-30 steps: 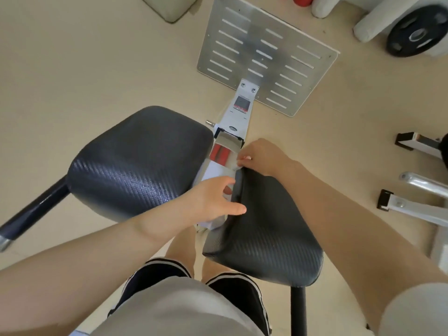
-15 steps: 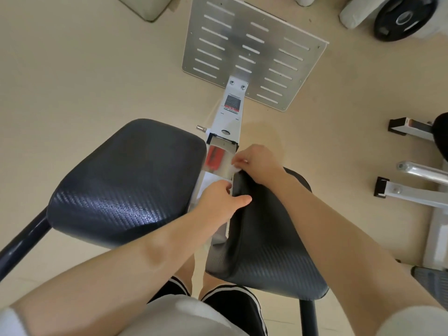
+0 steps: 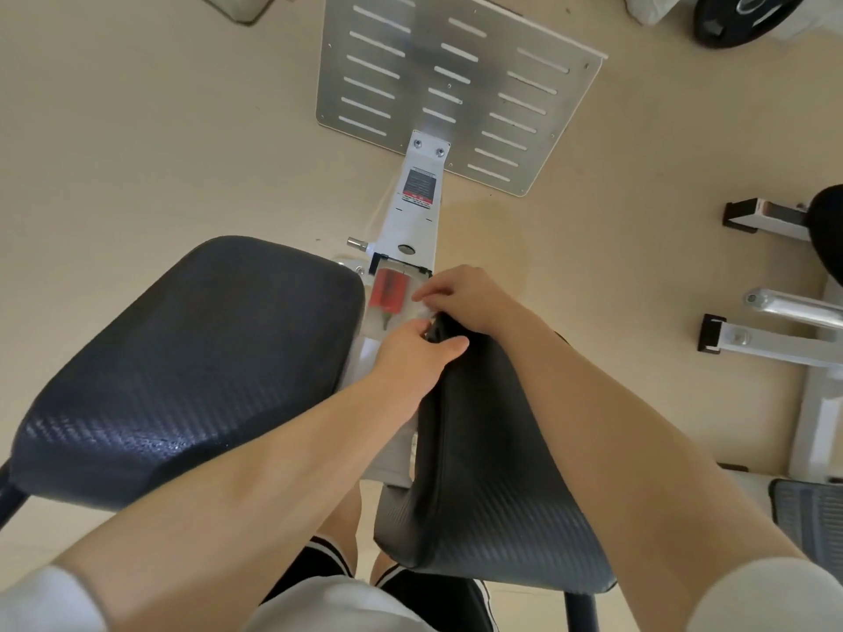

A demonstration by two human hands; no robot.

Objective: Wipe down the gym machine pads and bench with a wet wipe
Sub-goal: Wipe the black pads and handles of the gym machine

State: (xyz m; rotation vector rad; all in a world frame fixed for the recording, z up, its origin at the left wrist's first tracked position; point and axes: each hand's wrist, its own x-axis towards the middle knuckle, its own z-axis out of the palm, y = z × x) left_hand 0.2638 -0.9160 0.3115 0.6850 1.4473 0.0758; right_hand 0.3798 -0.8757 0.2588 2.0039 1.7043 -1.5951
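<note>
Two black textured pads sit side by side on a white machine post. The left pad lies wide and flat. The right pad is tilted, its inner edge raised. My right hand rests on the far inner corner of the right pad, fingertips pressed on a small white wet wipe that mostly hides beneath them. My left hand grips the right pad's inner edge just below, thumb over the top and fingers behind it. The two hands nearly touch.
A slotted metal foot plate lies on the beige floor beyond the post, and a red part shows between the pads. A black weight plate sits at the far right. White frame legs stand at the right, and my knees are below the pads.
My left hand has slid up the right pad's inner edge, closer to my right hand. My right hand stays at the pad's far corner. The view has shifted forward.
</note>
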